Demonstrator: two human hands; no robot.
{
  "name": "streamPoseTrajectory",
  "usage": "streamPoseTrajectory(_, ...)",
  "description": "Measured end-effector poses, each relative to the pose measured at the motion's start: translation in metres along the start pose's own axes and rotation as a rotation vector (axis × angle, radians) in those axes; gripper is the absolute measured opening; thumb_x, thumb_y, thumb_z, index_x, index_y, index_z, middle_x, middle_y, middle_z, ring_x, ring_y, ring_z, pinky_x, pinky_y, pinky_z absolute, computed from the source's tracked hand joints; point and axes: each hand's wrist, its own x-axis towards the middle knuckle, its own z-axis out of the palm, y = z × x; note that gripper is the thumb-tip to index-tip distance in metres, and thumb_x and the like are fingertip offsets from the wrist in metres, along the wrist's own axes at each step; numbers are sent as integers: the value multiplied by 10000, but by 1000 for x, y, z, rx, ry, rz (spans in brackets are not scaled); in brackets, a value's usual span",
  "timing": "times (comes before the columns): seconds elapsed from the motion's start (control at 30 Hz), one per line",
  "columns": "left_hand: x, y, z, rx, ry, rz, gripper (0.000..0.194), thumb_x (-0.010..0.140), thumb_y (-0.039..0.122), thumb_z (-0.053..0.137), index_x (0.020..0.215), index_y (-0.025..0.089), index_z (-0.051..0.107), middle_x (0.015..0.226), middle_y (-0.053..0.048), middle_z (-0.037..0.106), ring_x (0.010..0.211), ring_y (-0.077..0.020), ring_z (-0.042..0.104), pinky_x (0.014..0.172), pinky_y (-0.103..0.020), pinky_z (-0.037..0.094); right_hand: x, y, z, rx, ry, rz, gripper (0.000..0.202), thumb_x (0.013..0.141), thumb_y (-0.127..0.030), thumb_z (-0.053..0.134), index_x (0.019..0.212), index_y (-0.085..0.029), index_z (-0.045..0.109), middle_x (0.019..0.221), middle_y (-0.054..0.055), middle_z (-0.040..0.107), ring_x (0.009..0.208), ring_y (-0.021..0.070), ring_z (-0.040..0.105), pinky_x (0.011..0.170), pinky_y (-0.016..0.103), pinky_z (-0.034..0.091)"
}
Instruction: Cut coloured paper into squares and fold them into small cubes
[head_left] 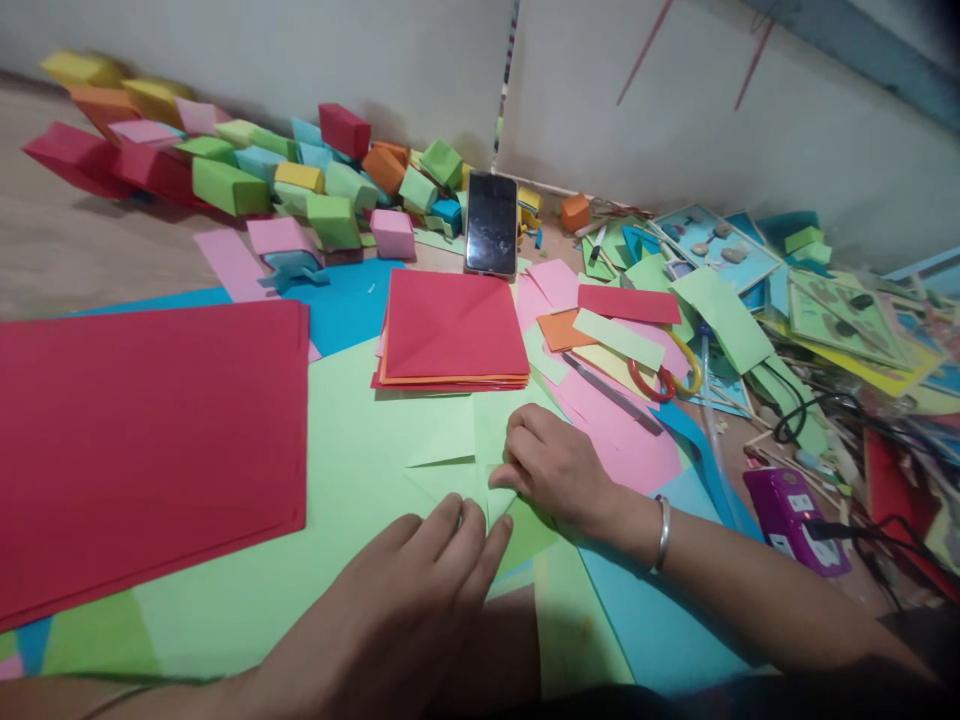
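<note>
1. The right hand (559, 465) is curled, its thumb bent over a folded corner at the near right of the light-green paper (442, 435); it appears to pinch or press that corner.
2. The left hand (420, 570) lies palm down on the near side, fingertips beside the same corner. Whether it grips or only steadies the paper, I cannot tell.
3. The light-green paper lies under and just beyond the fingers, on a larger green sheet (337, 430). Its folding looks partway along: a flap is turned in at the left, with a slit of shadow along its near edge, while the near corner does not look settled. The fingers hide the rest.
4. Just beyond, a red-topped stack of paper (457, 325) lies flat, apparently unfolded; larger red sheets (150, 440) lie to the left.
5. To the right are pink paper (622, 450) and scissors (671, 385) with red and yellow handles, partly covered by paper strips.
6. At the far edge a phone (491, 222) leans upright. Many coloured paper boxes (330, 220), seemingly finished, are heaped to its left.
7. Farther right sit a purple socket block (795, 520) and mixed craft scraps.
</note>
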Motion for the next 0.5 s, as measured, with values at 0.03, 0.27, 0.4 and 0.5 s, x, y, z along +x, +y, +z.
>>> streamPoseTrajectory(0.03, 3, -1, 1, -17, -38, -1, 445, 867, 343, 598, 1274, 165, 623, 1109, -136, 663, 1012, -288, 597, 678, -382, 511, 0, 0, 0, -4, -1, 2, 519, 1014, -563, 330, 758, -169, 550, 807, 55, 556, 686, 152, 451, 574, 277, 329)
streamPoseTrajectory(0.27, 7, -5, 6, -28, -56, -24, 307, 900, 225, 562, 1173, 176, 691, 1019, -87, 648, 896, -226, 579, 608, -331, 462, 1, -3, -6, 7, -36, 45, 460, 988, -555, 426, 773, -168, 549, 834, 64, 556, 702, 158, 461, 579, 271, 343)
streamPoseTrajectory(0.4, 4, -4, 9, -51, -24, -14, 287, 887, 257, 564, 1106, 171, 729, 1204, -122, 642, 929, -233, 574, 622, -345, 448, 1, -4, -9, -25, -44, 89, 452, 955, -581, 476, 813, -159, 559, 862, 87, 563, 735, 179, 473, 580, 275, 352)
streamPoseTrajectory(0.5, 4, -5, 10, -91, -39, -6, 303, 884, 284, 574, 1112, 166, 736, 1274, -134, 632, 958, -245, 572, 632, -353, 442, 0, -4, -9, -63, -47, 89, 458, 932, -591, 509, 796, -157, 562, 838, 87, 555, 726, 185, 464, 577, 281, 340)
